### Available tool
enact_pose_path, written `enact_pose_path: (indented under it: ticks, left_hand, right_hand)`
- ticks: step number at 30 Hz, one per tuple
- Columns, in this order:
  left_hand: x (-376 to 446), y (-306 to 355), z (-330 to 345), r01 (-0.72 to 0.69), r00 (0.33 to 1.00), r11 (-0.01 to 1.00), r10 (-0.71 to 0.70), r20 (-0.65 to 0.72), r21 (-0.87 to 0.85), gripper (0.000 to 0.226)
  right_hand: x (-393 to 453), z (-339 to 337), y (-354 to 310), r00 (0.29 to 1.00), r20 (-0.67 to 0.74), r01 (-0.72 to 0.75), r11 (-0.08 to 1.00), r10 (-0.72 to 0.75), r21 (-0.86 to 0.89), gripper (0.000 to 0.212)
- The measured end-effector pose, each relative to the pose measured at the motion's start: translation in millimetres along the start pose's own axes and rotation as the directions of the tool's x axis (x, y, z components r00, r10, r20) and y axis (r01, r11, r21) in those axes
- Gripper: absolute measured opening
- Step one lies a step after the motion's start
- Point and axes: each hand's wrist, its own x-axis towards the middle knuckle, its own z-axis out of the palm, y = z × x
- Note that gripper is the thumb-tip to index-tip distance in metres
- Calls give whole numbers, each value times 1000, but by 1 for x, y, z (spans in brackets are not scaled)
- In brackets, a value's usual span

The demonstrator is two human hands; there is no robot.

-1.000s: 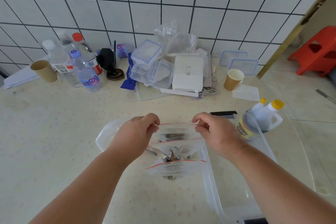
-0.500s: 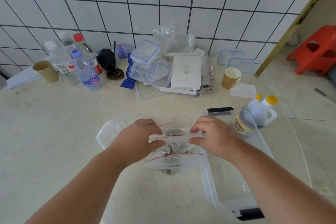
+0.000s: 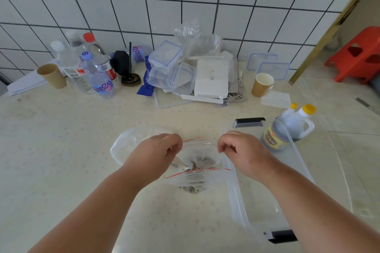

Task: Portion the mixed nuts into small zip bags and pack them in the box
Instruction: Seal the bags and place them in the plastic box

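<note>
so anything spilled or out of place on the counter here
No spill shows. One water bottle lies on its side by the wall while the others stand, and a clear tub leans tilted against the lidded container. Both hands grip the zip bag.

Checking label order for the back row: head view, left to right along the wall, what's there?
Left paper cup → water bottles → black weight → clear containers → white box → right paper cup → red stool.

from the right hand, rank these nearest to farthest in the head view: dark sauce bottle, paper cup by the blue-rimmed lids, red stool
From the right hand:
1. Dark sauce bottle, just to its right, behind the clear box rim.
2. Paper cup, farther back near the wall.
3. Red stool, far right on the floor, beyond the counter.
</note>
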Motion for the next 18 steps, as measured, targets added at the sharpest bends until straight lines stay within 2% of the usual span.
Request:
enact_pose_path:
  ticks: [5, 8, 9, 11, 13, 16, 18]
  left_hand:
    - [-7, -2, -3, -15, 997, 998, 19, 81, -58, 33]
    - [-13, -3, -4, -17, 993, 993, 30, 113, -115, 22]
    - [-16, -4, -5, -16, 991, 989, 35, 127, -144, 17]
    - [-20, -4, -6, 0, 987, 991, 22, 161, -137, 44]
    - [-25, -4, -5, -1, 980, 998, 15, 198, -68, 66]
    - [-29, -5, -3, -15, 973, 1000, 18, 229, -16, 74]
    - [-31, -5, -3, -23, 971, 1000, 27, 237, -19, 69]
  right_hand:
    - [-8, -3, -2, 997, 72, -32, 999, 30, 20, 33]
    - [-14, -4, -4, 995, 98, -12, 996, 3, 90, 18]
    - [-16, -5, -5, 994, 111, 12, 997, -21, 80, 22]
    - [-21, -3, -5, 990, 134, 38, 999, -41, 23, 42]
    - [-23, 2, -4, 989, 142, 36, 999, -33, -13, 48]
    - [-23, 11, 2, 993, 116, 43, 998, -36, -54, 38]
    - [-22, 15, 4, 996, 82, 29, 998, -24, -61, 28]
